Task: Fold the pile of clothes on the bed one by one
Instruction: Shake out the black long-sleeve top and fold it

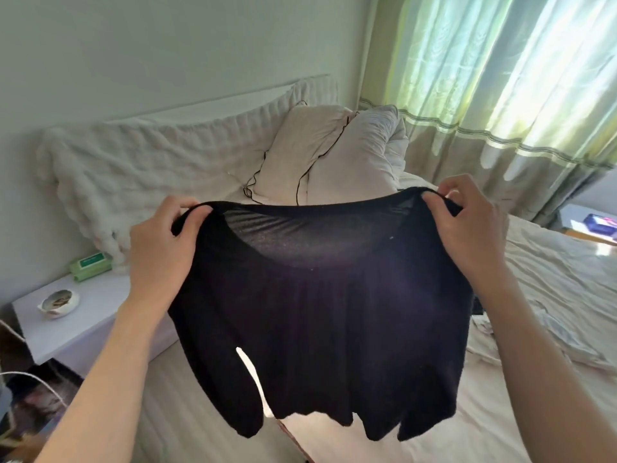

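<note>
The black top (pixel 320 312) hangs in the air above the bed (pixel 187 406), front toward you, held up by its two shoulder points with the neckline stretched taut between them. Hem and both sleeves dangle free; the lower edge is uneven, one sleeve drooping at lower left.

Your left hand (pixel 160 248) pinches the left shoulder seam: thumb in front, fingers curled behind the fabric. Your right hand (pixel 474 225) does the same at the right shoulder, thumb and curled fingers clamped on the neckline edge. Neither hand is spread or flat.

Judgement: this is the shake-out and orient step, fold not yet begun. To do it well, keep the two pinches level so the top hangs square, give one short snap to drop the sleeves straight, then lower it hem first onto the bare sheet in front of you (not onto the pale clothes (pixel 521 332) lying crumpled at your right, touching nothing you hold). The knit looks thin and limp, so it will likely bunch if laid down fast; let the hem touch first and draw the shoulders away from you.

Further out: two pillows (pixel 334 155) at the headboard with a thin black cable (pixel 320 152) trailing over them, a bedside table (pixel 83 322) at left carrying a green packet (pixel 90 266) and a small dish (pixel 59 303), curtains (pixel 500 95) at right.
</note>
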### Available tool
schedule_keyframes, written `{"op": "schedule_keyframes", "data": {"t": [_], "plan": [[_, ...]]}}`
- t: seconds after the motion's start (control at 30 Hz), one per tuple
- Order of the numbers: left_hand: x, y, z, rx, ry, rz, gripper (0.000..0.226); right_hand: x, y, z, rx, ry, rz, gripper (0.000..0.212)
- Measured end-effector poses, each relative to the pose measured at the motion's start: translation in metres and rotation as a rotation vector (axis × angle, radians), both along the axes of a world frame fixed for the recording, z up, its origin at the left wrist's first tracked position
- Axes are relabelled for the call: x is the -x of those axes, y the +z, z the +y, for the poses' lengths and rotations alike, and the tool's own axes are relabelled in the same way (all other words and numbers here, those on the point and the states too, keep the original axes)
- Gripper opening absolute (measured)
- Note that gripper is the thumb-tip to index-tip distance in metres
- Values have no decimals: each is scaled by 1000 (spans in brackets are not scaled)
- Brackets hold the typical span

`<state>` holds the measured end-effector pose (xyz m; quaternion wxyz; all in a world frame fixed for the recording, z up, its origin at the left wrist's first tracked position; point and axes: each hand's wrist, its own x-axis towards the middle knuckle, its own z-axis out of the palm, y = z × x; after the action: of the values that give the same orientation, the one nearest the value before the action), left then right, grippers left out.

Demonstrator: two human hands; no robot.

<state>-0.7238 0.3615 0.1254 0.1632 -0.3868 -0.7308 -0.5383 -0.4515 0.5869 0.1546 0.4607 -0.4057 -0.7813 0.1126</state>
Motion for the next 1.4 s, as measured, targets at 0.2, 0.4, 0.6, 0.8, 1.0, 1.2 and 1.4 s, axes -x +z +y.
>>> {"op": "schedule_keyframes", "data": {"t": [0.2,0.4,0.6,0.8,1.0,1.2,1.4], "plan": [[27,-75,40,176,25,-65,16,44,-72,58,159,91,-108,21],[104,-128,137,384,62,-43,20,142,-146,167,388,252,-229,18],[194,-236,244,581,128,-36,31,251,-271,272,567,243,-288,17],[259,-351,313,623,246,-65,32,319,-393,339,647,209,-246,16],[279,-427,345,646,246,-158,29,347,-466,362,768,211,-248,13],[289,-478,351,657,21,-521,42,356,-504,345,638,221,-481,38],[272,-517,285,786,122,-724,41,334,-546,285,576,363,-729,50]]}}
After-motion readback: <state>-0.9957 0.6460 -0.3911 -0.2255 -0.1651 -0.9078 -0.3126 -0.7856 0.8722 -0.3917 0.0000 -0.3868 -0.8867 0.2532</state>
